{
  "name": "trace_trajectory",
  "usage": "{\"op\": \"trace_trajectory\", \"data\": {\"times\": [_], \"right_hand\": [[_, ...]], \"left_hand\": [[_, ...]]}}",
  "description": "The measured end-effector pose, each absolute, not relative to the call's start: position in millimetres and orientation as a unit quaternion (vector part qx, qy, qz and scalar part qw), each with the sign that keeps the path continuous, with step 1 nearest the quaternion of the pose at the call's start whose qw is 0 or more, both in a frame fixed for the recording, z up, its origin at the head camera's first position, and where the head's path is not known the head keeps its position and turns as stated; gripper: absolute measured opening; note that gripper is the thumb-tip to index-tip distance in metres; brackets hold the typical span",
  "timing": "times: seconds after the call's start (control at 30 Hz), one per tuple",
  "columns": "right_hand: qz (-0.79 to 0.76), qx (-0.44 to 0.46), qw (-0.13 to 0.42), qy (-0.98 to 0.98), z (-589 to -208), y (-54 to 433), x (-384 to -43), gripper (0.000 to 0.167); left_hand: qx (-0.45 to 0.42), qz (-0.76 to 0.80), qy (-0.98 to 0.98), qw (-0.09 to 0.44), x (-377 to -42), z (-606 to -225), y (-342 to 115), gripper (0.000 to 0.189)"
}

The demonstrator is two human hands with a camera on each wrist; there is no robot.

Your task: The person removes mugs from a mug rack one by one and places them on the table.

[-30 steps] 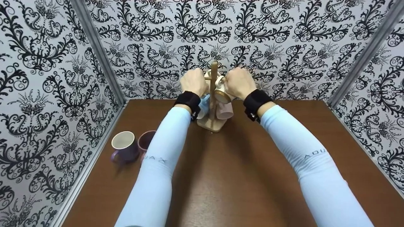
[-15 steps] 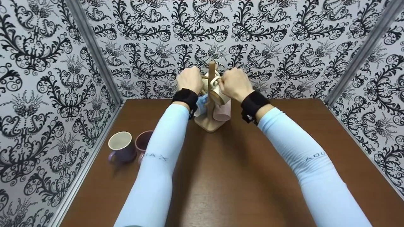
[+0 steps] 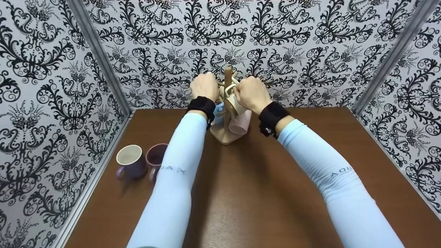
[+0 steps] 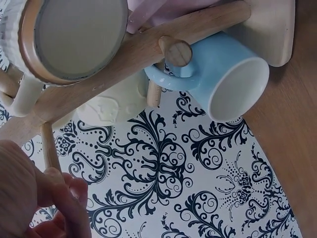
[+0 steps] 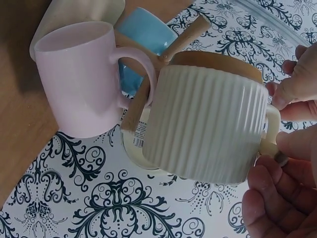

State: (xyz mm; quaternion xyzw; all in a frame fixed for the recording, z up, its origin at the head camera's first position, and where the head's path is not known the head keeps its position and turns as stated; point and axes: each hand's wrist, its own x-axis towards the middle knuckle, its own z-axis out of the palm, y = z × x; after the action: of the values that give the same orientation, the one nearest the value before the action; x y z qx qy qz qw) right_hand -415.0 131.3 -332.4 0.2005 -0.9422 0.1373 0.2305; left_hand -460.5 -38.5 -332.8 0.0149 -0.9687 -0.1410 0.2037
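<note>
- Gripping an upper peg (image 4: 51,146) of the wooden mug tree (image 3: 228,74) in the left hand (image 3: 205,86), with fingers curled round its end.
- Pinching the handle (image 5: 274,121) of a ribbed cream mug (image 5: 205,124) in the right hand (image 3: 254,93), with thumb and fingers clamped on it.
- Holding that mug tilted beside the post, near the top, with its tan-banded base towards the viewer; unable to tell whether the handle encircles a peg.
- Carrying, lower on the mug tree, a pale pink mug (image 5: 79,79) beneath the ribbed one and a light blue mug (image 4: 218,74) across the post, both tilted mouth-downward.
- Showing a second cream mug (image 4: 111,101) behind the post, partly hidden.
- Seeing upright on the desk (image 3: 241,193), at the left, a purple mug (image 3: 136,168) with a pale interior, just beside a plum mug (image 3: 155,156) partly covered by one of the pale blue sleeves (image 3: 174,172).
- Wearing black wrist straps (image 3: 274,115) on both arms.
- Facing white wallpaper (image 3: 293,58) with black scrollwork.
</note>
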Motion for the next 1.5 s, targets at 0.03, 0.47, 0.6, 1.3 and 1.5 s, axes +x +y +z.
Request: {"op": "trace_trajectory", "data": {"times": [0.03,0.47,0.6,1.3,1.5], "right_hand": [[0.137,0.2,0.23,-0.942,-333,131,-415,0.052],[0.118,0.21,0.24,-0.941,-336,126,-415,0.038],[0.12,0.209,0.246,-0.939,-335,124,-413,0.034],[0.17,0.211,0.236,-0.933,-347,128,-410,0.02],[0.239,0.218,0.257,-0.91,-361,133,-406,0.027]], "left_hand": [[0.015,-0.142,-0.969,0.204,-461,-333,-38,0.021],[0.014,-0.142,-0.966,0.214,-470,-337,-38,0.021],[0.012,-0.143,-0.966,0.214,-470,-336,-38,0.028],[-0.025,-0.154,-0.965,0.212,-467,-349,-40,0.032],[-0.047,-0.144,-0.966,0.21,-460,-352,-42,0.039]]}}
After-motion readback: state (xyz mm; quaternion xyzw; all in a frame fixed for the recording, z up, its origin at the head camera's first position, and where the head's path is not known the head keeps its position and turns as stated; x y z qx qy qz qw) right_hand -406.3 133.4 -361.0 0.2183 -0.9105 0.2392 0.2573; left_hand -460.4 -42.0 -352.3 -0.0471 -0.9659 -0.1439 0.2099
